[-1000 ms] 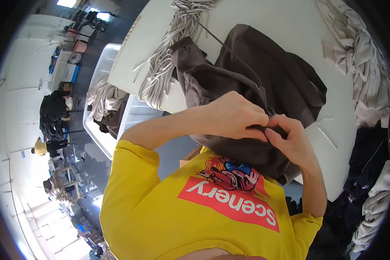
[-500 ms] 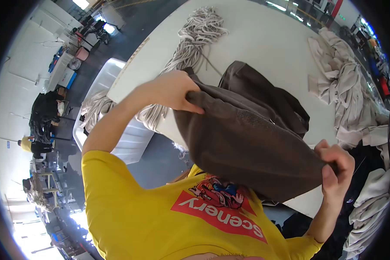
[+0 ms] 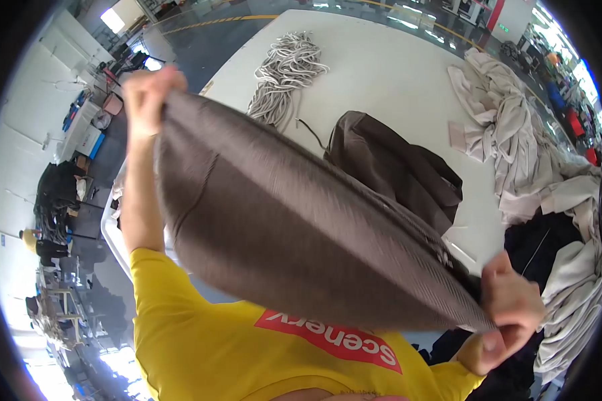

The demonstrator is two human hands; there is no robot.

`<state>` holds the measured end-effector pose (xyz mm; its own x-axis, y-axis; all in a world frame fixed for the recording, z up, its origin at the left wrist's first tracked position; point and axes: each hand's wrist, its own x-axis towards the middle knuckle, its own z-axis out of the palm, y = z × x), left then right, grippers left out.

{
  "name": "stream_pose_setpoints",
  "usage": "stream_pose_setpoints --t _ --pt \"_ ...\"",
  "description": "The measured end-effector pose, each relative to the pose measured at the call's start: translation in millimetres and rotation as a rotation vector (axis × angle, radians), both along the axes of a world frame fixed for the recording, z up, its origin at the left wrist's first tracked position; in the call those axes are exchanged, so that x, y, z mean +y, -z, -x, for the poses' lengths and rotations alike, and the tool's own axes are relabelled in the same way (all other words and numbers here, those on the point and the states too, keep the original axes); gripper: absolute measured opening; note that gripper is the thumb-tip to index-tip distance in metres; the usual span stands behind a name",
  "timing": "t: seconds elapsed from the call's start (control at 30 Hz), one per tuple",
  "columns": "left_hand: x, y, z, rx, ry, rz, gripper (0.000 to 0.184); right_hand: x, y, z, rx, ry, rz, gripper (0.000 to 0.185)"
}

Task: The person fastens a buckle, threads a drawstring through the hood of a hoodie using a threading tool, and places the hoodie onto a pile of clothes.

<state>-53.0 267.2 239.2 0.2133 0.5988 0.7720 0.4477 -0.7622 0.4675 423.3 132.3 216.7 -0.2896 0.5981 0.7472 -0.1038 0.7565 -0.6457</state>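
A dark brown garment [image 3: 267, 214] is stretched slantwise in front of my chest, its fabric slightly blurred. My left hand [image 3: 150, 93] is raised at the upper left, closed on one end of it. Lower, at the right, my right hand [image 3: 508, 311] grips the other end near a ribbed edge. Behind the stretched part, more dark brown fabric lies bunched on the white table [image 3: 381, 67], with a dark cord trailing from it. My fingertips are partly hidden by motion blur and folds.
Pale grey cords [image 3: 287, 73] lie heaped on the table's far left part. Light beige garments [image 3: 508, 127] are piled along the right edge, with black clothing [image 3: 538, 247] below them. A white bin [image 3: 116, 234] stands at the left, and a person in yellow [image 3: 30, 240] is far off.
My hands were together at the fabric, then spread apart. My left hand has moved up and left, my right slightly down, drawing the garment out wider between them.
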Motion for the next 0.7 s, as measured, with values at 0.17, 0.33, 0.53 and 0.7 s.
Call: stream_pose_setpoints --t 0.17,0.33,0.53,0.7 --pt "22.6 59.8 -92.5 0.358 -0.054 0.52 0.018 29.5 18.4 47.0 -0.402 0.038 0.051 0.015" --pt "-35.5 71.3 -186.6 0.395 0.697 0.818 0.025 55.8 68.0 78.8 -0.613 0.141 -0.05 0.019" --pt "-51.2 114.9 -197.8 0.181 0.664 1.01 0.027 55.3 91.9 64.3 -0.501 0.148 0.079 0.027" --pt "-53.4 118.1 -200.0 0.176 0.558 1.082 0.029 63.5 109.8 47.5 -0.482 0.213 0.206 0.032"
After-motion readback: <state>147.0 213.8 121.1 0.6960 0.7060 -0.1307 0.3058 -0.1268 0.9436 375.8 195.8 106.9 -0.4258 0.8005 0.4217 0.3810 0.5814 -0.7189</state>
